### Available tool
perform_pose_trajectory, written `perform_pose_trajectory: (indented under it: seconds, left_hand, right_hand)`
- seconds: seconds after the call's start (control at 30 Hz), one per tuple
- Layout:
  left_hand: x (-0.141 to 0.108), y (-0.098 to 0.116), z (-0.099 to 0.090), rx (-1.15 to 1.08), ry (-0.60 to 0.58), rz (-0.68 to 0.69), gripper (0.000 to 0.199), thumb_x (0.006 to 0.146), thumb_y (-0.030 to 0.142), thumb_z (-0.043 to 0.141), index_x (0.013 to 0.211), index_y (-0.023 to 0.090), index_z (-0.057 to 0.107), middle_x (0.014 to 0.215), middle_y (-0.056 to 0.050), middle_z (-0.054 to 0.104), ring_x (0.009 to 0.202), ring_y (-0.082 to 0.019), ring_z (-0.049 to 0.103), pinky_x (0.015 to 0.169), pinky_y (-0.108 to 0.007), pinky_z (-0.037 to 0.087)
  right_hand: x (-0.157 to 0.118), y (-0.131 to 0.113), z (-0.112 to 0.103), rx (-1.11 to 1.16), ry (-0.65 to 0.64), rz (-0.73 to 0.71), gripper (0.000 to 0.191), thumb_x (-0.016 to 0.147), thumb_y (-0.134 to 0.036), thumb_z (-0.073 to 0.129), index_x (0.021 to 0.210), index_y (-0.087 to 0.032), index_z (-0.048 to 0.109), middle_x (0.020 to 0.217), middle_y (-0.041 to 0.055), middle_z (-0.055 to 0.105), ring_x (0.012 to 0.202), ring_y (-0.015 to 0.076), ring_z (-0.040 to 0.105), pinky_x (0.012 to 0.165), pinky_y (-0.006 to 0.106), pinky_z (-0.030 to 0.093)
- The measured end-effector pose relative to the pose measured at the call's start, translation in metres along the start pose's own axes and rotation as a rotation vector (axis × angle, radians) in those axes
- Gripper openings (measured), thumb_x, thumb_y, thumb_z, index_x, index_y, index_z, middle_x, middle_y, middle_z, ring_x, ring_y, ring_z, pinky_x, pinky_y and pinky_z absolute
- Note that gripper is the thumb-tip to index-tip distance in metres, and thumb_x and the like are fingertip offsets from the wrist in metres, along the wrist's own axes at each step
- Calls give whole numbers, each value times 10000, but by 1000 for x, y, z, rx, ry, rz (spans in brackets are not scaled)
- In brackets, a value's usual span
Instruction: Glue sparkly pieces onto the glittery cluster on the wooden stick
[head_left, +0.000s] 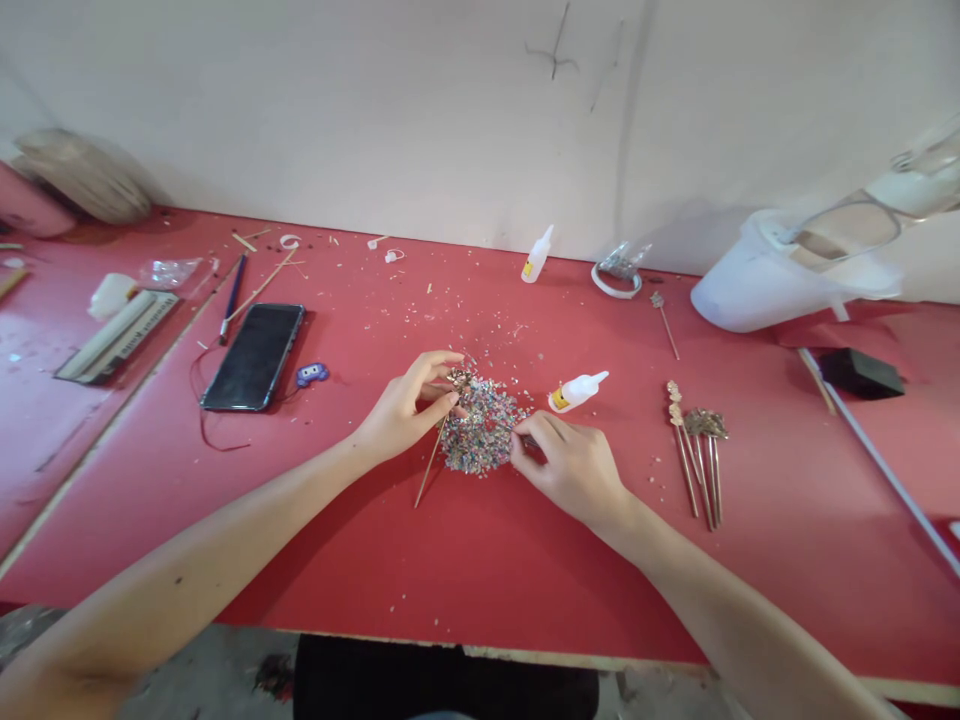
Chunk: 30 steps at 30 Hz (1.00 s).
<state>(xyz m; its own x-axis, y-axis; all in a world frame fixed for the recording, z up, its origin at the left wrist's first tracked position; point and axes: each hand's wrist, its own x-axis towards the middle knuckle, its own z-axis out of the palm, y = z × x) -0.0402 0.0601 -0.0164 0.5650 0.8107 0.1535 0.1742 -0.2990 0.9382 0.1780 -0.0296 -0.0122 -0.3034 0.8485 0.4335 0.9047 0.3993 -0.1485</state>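
My left hand [416,403] is closed around the ornamented top of a thin hair stick [429,468], whose bare end slants down towards me. Beneath and beside it spreads a pile of small glittering rhinestones [480,450] in mixed colours. My right hand [574,462] is at the pile's right edge with thumb and forefinger pinched together; what they hold is too small or too hidden to name. Just behind that hand lies a small white glue bottle [576,391] with a yellow label. Further right, several finished-looking hair sticks [701,465] lie side by side, their decorated heads pointing away.
A second glue bottle [537,256] stands near the wall, left of a tape roll [616,280]. At the right are a white bucket [750,275] and a black block [861,374]. A phone [255,358], a purple charm [312,375] and a pencil [234,300] lie left.
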Motion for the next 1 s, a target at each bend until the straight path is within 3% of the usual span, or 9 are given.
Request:
perform_pose_trajectory:
  seconds: [0.23, 0.47, 0.8, 1.0]
  left_hand:
    - [0, 1, 0, 1, -9, -7, 362, 909, 172, 490, 1257, 238, 413, 1048, -49, 639, 844, -163, 714, 905, -342, 537]
    - [0, 2, 0, 33, -10, 23, 367, 907, 158, 492, 1258, 222, 408, 959, -40, 675, 919, -176, 696, 993, -380, 476]
    - [0, 0, 0, -33, -39, 14, 356, 908, 161, 498, 1250, 224, 418, 1089, -68, 593, 884, -174, 704, 867, -327, 547]
    - [0, 0, 0, -26, -31, 25, 359, 907, 164, 507, 1253, 219, 430, 1019, -65, 631, 962, -199, 683, 920, -363, 528]
  right_hand:
    - [1, 3, 2, -157, 34, 121, 138, 826, -183, 513, 693, -191, 547, 596, -17, 606, 466, 97, 507, 453, 247, 286]
    - [1, 1, 3, 59, -19, -9, 110, 845, -158, 499, 756, -181, 560, 668, -10, 640, 526, 87, 551, 504, 225, 352]
    - [2, 10, 7, -26, 40, 159, 146, 865, -180, 500, 749, -179, 589, 654, -7, 643, 531, 85, 564, 504, 211, 336]
    - [3, 5, 9, 133, -52, -29, 147, 886, -178, 480, 790, -178, 591, 689, -2, 644, 564, 93, 571, 521, 206, 364]
